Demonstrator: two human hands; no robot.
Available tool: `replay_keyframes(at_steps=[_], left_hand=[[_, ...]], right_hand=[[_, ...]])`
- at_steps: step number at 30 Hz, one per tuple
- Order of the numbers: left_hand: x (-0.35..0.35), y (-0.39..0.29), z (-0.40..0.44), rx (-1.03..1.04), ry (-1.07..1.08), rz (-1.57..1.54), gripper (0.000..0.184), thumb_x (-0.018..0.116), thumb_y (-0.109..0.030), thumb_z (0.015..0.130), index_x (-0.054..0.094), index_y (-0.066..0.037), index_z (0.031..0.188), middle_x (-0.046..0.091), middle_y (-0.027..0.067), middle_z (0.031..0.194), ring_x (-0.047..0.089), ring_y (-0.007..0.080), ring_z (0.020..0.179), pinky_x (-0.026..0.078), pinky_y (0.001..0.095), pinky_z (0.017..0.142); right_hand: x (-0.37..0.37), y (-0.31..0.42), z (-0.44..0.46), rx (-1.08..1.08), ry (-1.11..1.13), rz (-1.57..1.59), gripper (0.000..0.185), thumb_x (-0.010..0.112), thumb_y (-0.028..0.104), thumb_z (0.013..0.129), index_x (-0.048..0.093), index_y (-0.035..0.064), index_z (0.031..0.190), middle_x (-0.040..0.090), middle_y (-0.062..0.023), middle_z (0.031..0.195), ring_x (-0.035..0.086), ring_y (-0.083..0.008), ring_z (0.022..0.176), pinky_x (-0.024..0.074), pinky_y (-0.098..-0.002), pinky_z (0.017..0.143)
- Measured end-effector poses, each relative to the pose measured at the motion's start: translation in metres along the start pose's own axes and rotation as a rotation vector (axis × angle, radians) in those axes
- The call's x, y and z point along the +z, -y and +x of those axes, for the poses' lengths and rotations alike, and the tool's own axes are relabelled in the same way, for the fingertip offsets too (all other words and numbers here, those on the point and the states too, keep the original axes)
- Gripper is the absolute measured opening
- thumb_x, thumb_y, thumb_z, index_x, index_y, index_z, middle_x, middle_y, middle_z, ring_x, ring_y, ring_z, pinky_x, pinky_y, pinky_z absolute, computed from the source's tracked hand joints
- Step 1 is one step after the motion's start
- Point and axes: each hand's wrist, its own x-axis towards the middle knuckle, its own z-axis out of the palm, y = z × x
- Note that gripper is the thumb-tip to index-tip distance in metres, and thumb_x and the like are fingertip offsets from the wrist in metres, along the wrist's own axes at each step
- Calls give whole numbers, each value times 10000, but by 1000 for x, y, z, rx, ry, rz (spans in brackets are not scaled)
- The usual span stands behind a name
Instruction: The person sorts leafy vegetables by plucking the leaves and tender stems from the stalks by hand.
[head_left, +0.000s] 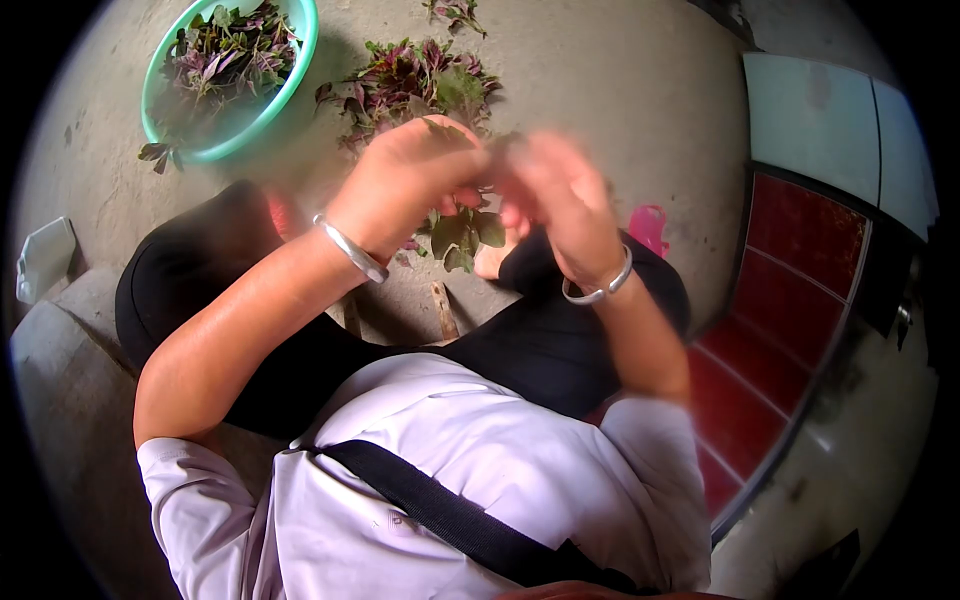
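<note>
Concrete floor (620, 70), grey, lightly stained, spreading out before me on every side of the worker.
Person, one, seated low with knees apart: pale lilac short-sleeved shirt (440, 410), black trousers (540, 340), broad black strap (430, 505) running slantwise across the front.
Fixture to the worker's right: pale panels (810, 120) above, glossy red tiles (790, 260) with light joints below.
Basin (309, 60), round, mint-green plastic, ahead and to the left; holds purple-and-green leaves, one sprig hanging at the near rim.
Heap of leafy greens (405, 85), purple and green, loose on the floor just beyond the hands.
Left hand (412, 172), curled, fingers folded in on greenery.
Right hand (560, 190), just beside it, fingers bent inward and blurred; I cannot tell whether they pinch a stem.
Leafy sprig (460, 238), broad green leaves, hanging below and between the two hands, over the floor between the knees.
Pink plastic item (650, 228), beside the right knee.
Bangles, silver-coloured, two: left wrist (350, 250), right wrist (600, 288).
</note>
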Motion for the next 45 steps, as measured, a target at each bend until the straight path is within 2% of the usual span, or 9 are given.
replay_keyframes(at_steps=[3,9,12,18,24,30,33,42,45], left_hand=[[2,0,-2,57,25,59,128,574,-129,831,532,-42,915,587,27,785,554,75,624,423,178,543],[0,-6,-2,-55,-64,78,133,572,-115,831,528,-33,926,579,24,766,551,77,635,426,188,552],[2,-2,-2,58,-26,92,126,569,-107,831,526,-29,920,576,24,768,540,69,639,425,184,562],[9,-1,-4,142,-52,200,109,564,-92,831,526,-23,906,564,14,721,508,53,624,418,178,571],[2,-2,-2,81,-35,175,121,572,-102,828,534,-26,914,573,26,736,526,67,626,420,186,561],[-2,-5,1,-110,-38,-2,132,566,-113,831,543,-28,929,592,42,798,560,93,636,430,187,560],[-4,-3,2,-122,42,-135,137,564,-116,832,542,-25,932,594,45,817,562,92,634,435,183,560],[-3,-3,2,-152,38,-80,143,547,-143,851,539,-26,933,596,48,815,583,96,649,457,183,576],[-2,-7,1,-192,63,-61,173,521,-162,869,537,-17,961,598,55,829,595,100,689,466,186,588]], right_hand=[[-2,-8,2,-26,10,-123,176,549,193,838,526,19,845,548,-17,708,491,-44,508,376,-159,428],[0,-7,-1,-79,-15,-61,237,584,237,828,511,12,834,544,-16,704,492,-40,517,376,-160,432],[1,-2,-1,-77,-16,-18,231,590,224,823,515,9,858,546,-19,707,502,-42,524,385,-165,439],[3,-2,0,-19,2,-170,196,582,172,819,516,-1,882,555,-20,722,521,-44,537,397,-176,454],[-1,-6,-3,-26,-17,-55,110,497,31,798,520,-5,900,569,-31,755,536,-61,559,409,-180,483],[-5,-4,-1,-11,34,40,112,489,16,802,521,0,908,573,-43,769,536,-76,575,421,-192,516],[-4,-4,0,-5,43,107,103,495,28,808,520,-4,903,570,-47,764,530,-80,574,424,-196,523],[-2,4,-2,58,57,93,111,530,90,834,521,-9,886,560,-35,742,531,-82,585,432,-195,538],[2,-4,0,-151,42,-167,108,533,90,841,522,-8,882,562,-31,745,536,-79,596,441,-198,555]])
